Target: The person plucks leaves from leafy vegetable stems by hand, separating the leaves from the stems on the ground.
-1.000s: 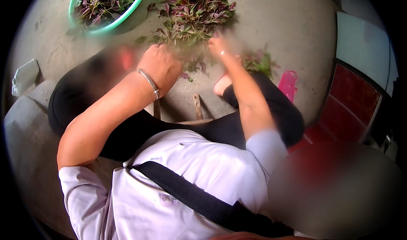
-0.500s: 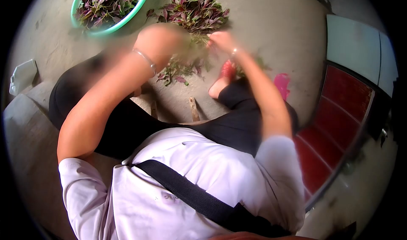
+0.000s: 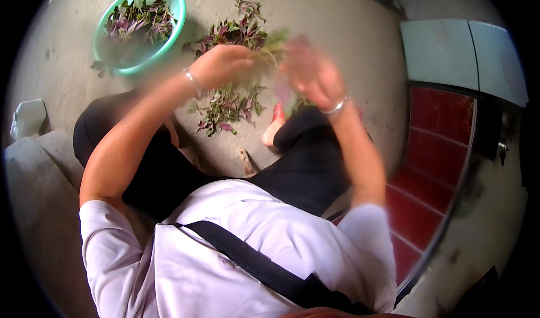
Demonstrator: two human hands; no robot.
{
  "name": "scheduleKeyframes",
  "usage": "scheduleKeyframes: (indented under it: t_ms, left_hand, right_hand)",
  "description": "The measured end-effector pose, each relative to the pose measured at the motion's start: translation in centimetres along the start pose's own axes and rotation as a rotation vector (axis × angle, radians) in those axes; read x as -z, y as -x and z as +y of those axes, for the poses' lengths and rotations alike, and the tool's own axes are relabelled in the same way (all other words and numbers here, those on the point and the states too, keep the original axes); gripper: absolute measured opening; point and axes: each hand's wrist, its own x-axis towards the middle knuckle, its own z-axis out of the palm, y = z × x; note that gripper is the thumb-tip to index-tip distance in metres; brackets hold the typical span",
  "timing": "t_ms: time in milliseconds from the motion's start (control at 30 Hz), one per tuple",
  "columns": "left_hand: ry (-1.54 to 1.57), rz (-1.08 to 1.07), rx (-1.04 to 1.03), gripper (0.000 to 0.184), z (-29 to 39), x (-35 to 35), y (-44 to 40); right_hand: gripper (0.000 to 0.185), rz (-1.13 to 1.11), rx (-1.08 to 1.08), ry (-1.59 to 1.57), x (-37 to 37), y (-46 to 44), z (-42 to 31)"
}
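My left hand (image 3: 228, 65) is closed around the pale stems of an amaranth bunch (image 3: 274, 41), raised above the floor. Close on its right, my right hand (image 3: 316, 77) is blurred by motion. Its fingers are bent in on the bunch's smeared purple leaves, though their exact grip is unclear. Below my hands lies a small amaranth heap (image 3: 228, 109). A larger purple-green pile (image 3: 236, 34) spreads beyond them, partly hidden by my left hand.
A mint-green basin (image 3: 181, 17) with amaranth leaves stands at upper left. Red tiles (image 3: 436, 149) and pale panels (image 3: 441, 53) line the right side. My foot in a red shoe (image 3: 278, 113) rests near the heap. A pale plastic container (image 3: 27, 118) sits far left.
My view has shifted, bringing the whole basin into sight. My left hand now shows clearly with stems in it. My right hand has come up closer to my left and turned.
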Motion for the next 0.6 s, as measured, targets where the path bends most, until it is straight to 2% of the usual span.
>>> scheduleKeyframes:
  t_ms: [67,100,200,367,433,533,600]
  left_hand:
    - [0.168,-0.044,0.015,0.022,0.2,0.0,0.5]
    - [0.192,-0.091,-0.02,0.026,1.1,-0.1,0.8]
    - [0.181,-0.138,0.061,0.028,0.6,-0.1,0.8]
    - [0.132,-0.202,0.037,0.027,0.1,-0.4,0.4]
    - [0.155,-0.219,0.002,0.026,-0.8,-0.7,0.0]
    - [0.015,-0.143,0.012,0.026,0.2,-0.9,0.4]
    - [0.106,-0.09,0.012,0.026,-0.4,-1.3,0.4]
  right_hand:
    - [0.02,0.086,-0.029,-0.115,0.5,-0.7,0.0]
    - [0.019,0.077,0.008,-0.048,0.6,-1.0,0.2]
    - [0.019,0.147,0.074,0.27,-1.0,-1.5,1.1]
    - [0.019,-0.01,0.171,0.347,-2.6,-2.1,1.6]
    - [0.017,-0.004,0.195,0.432,-2.6,-2.3,1.8]
    - [0.014,0.052,0.211,0.393,-2.9,-2.3,2.1]
    - [0.012,0.076,0.207,0.364,-2.8,-2.4,2.1]
